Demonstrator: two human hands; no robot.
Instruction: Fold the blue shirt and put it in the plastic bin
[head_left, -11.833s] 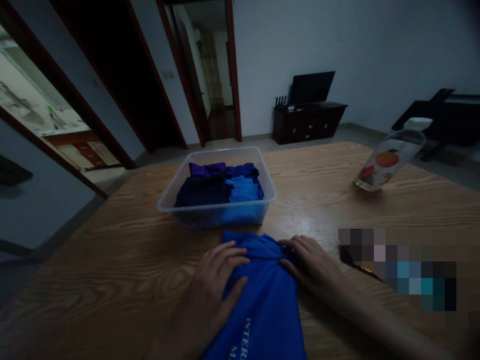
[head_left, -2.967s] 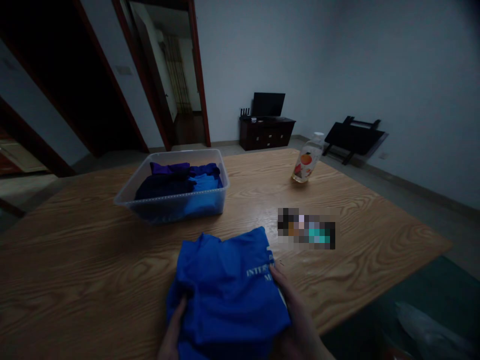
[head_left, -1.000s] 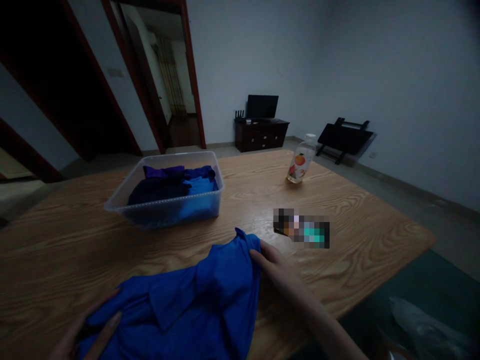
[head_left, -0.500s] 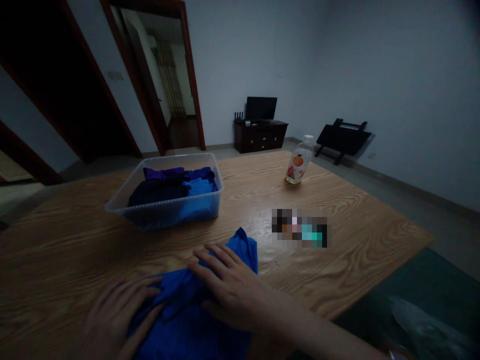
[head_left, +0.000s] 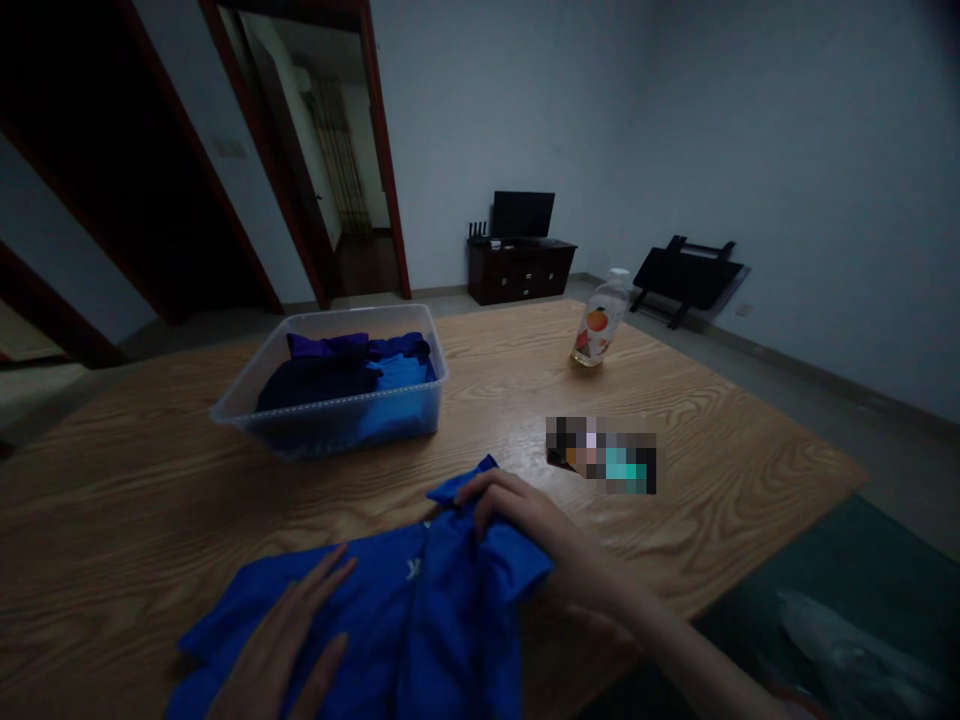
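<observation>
A blue shirt [head_left: 375, 600] with pale lettering lies partly folded on the wooden table, close in front of me. My left hand [head_left: 289, 640] rests on its left part with the fingers spread. At the upper right of the cloth, my right hand [head_left: 514, 510] has its fingers curled round a bunched fold and grips it. The fingertips of that hand are partly tucked into the fabric. Beyond the shirt stands a clear plastic bin [head_left: 337, 425] with dark, purple and blue folded clothes [head_left: 322, 380] inside.
On the table [head_left: 712, 430], a capped clear bottle [head_left: 600, 320] stands at the back right. A blurred-out flat item [head_left: 604, 457] lies nearer. A crumpled plastic bag [head_left: 847, 640] is at the lower right, beyond the table edge. Farther off are a TV cabinet [head_left: 517, 272] and a folded black table [head_left: 690, 278].
My right hand has gone from lying flat on the cloth to gripping a fold, slightly to the right. The shirt's left part is now spread out flat, and its lettering shows.
</observation>
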